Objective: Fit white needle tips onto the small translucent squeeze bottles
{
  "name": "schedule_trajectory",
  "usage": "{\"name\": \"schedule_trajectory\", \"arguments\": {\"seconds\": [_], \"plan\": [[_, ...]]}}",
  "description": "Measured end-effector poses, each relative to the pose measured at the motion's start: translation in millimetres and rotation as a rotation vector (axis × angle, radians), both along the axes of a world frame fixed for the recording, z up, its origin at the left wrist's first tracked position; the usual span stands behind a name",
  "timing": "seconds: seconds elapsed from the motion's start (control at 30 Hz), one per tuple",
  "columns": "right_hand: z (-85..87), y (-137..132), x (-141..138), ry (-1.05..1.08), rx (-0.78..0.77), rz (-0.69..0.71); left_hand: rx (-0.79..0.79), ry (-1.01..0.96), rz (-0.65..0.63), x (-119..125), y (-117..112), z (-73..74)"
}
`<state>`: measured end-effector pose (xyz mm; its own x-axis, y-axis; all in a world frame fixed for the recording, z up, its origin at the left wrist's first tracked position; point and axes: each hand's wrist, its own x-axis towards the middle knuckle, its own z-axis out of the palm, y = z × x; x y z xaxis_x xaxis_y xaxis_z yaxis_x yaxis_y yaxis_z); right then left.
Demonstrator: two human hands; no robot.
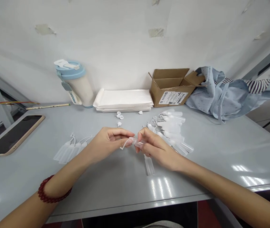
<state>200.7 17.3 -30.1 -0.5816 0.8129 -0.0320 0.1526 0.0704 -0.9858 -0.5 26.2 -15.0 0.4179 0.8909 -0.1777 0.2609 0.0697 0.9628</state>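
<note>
Between my two hands is a small translucent plastic bottle (138, 144) with a white top and a thin white strap. My left hand (106, 143) pinches the white top end, and the strap hangs from its fingertips. The body of the bottle is gripped by the fingers of my right hand (157, 147), which partly hide it. A similar bottle (149, 166) lies on the table just below my right hand. To the right is a pile of such bottles (173, 128) with straps, and several more bottles (67, 152) lie in a row beside my left forearm.
Small white caps (119, 116) with thin tips lie beyond my hands. Along the wall stand a cup (75, 84), a stack of white packets (125, 99), an open cardboard box (173, 88) and a blue cloth bag (225, 98). A phone (14, 134) lies far left on the grey table (106, 193).
</note>
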Motion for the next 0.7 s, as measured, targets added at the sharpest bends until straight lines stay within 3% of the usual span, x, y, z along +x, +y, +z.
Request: {"name": "schedule_trajectory", "arguments": {"seconds": [0.13, 0.27, 0.7], "plan": [[-0.8, -3.7, 2.1, -0.149, 0.197, 0.026, -0.119, 0.010, 0.002, -0.1, 0.1, -0.4], [-3.0, -7.5, 2.7, -0.215, 0.276, 0.113, -0.209, -0.007, -0.028, 0.4, -0.9, -0.3], [-2.5, -2.9, 3.1, -0.103, 0.166, 0.042, -0.076, -0.047, 0.011, 1.2, -0.3, -6.6]]}}
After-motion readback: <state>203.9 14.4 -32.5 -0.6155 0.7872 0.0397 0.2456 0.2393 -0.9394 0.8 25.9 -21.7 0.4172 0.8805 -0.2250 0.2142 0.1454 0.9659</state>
